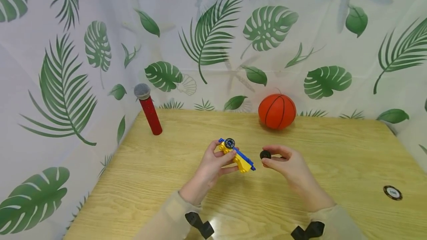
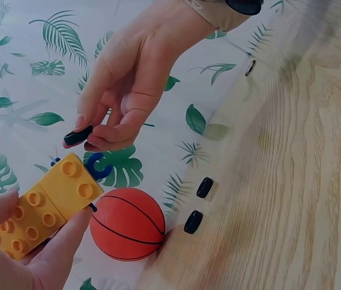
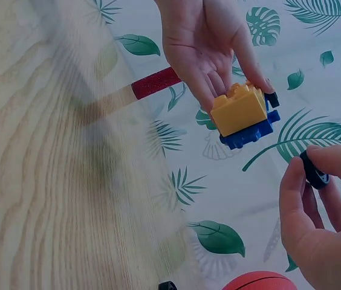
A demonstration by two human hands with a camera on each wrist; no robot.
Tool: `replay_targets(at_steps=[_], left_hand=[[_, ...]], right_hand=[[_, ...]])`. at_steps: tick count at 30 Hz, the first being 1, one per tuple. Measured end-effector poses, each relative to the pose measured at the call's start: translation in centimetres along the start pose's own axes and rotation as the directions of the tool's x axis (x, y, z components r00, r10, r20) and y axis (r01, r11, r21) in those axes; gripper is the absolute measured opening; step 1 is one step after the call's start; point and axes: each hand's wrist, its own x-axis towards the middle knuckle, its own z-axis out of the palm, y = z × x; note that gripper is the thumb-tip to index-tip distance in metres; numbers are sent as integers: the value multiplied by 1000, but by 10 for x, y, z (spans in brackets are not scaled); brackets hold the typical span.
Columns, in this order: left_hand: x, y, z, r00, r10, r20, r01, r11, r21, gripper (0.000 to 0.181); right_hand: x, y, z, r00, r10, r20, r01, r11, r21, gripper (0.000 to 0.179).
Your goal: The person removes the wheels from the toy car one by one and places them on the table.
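My left hand (image 1: pixel 216 163) grips a toy car (image 1: pixel 241 159) of studded yellow blocks on a blue base, held tilted above the table. One black wheel (image 1: pixel 229 143) sits on the car's side at its far end. In the left wrist view, blue hooked axle mounts (image 2: pixel 100 167) stick out past the yellow block. Apart from the car, to its right, my right hand (image 1: pixel 293 166) pinches a loose black wheel (image 3: pixel 314 170) between thumb and fingertips. Two more black wheels (image 2: pixel 204 187) stand on the table in the left wrist view; from the head, the right hand mostly hides them.
An orange-red toy basketball (image 1: pixel 277 111) rests at the back of the wooden table (image 1: pixel 186 129). At the back left stands a red microphone (image 1: pixel 151 114) with a grey head. A round black-and-white chip (image 1: pixel 393 192) lies at the right. Leaf-print cloth (image 1: pixel 213 47) hangs behind.
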Motion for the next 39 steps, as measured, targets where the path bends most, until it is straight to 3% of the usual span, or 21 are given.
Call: replay_targets(at_steps=[11,18,26,39], left_hand=[[2,3,-4,999,-7,33,8,1000,-16,54],[1,6,-5,1000,1,22,-1,1000,14,60],[4,7,-7,1000,10,5,-10,1000,12,55],[5,7,-10,1000,-9,-7,9,1000,18,58]], right_hand=[[0,-1,-17,999,31,14,-30,999,-12,35],[0,0,-26,999,-39,-9,39,999,-16,36],[-2,1,-44,999,-42,-9,42,999,33,36],[1,2,-71,997,11,-77,-21,991,-130,34]])
